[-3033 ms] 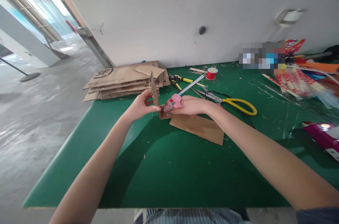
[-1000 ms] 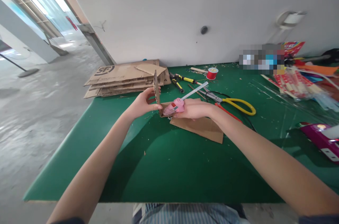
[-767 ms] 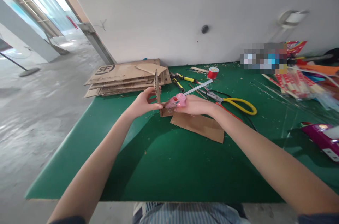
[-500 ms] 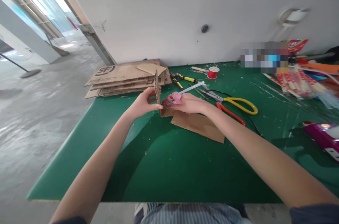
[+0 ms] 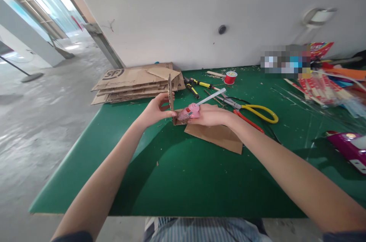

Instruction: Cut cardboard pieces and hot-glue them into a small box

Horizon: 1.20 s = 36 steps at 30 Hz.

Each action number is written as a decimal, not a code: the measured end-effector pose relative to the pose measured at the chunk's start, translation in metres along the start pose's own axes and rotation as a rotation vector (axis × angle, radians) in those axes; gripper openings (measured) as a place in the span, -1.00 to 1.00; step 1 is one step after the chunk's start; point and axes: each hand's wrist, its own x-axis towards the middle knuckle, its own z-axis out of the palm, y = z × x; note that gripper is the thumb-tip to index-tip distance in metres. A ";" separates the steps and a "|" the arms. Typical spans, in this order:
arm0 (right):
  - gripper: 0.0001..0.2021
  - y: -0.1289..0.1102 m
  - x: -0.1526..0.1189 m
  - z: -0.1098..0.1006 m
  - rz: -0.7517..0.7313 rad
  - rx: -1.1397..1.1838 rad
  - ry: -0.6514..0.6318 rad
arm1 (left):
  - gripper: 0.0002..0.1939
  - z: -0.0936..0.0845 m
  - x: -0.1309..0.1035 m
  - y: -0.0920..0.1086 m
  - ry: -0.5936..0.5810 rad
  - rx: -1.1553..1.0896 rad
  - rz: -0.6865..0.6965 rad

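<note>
My left hand (image 5: 158, 110) pinches an upright piece of cardboard (image 5: 170, 91), thumb on the near side and fingers behind it. The upright meets a flat cardboard strip at its foot. In my right hand (image 5: 210, 115) is a pink glue gun (image 5: 190, 111), with a clear glue stick (image 5: 212, 96) poking out of its back end. Its front points left into the corner where the two cardboard parts meet; the tip itself I cannot make out. Partly under my right wrist lies a loose cardboard rectangle (image 5: 215, 139) on the green table (image 5: 183, 184).
Flattened cardboard (image 5: 134, 79) is stacked at the back left. Scissors (image 5: 259, 113) with yellow and red handles, yellow-black pliers (image 5: 193, 88) and a red thread spool (image 5: 230, 78) lie behind my hands. A purple tool (image 5: 347, 146) and packaged sticks (image 5: 320, 89) are at right.
My right hand and the glue gun have shifted slightly right and down, and the glue stick has moved with them. My left hand still holds the upright cardboard in nearly the same place.
</note>
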 end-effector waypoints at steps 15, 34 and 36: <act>-0.70 0.001 -0.004 0.003 -0.171 -0.041 0.017 | -0.25 -0.001 -0.001 -0.007 0.033 -0.028 0.013; -0.71 -0.001 -0.004 0.003 -0.065 -0.040 0.063 | -0.22 0.001 0.000 -0.005 0.046 -0.014 0.040; -0.71 -0.002 -0.005 0.002 -0.186 -0.050 0.047 | -0.23 0.002 0.000 -0.005 0.038 -0.023 0.045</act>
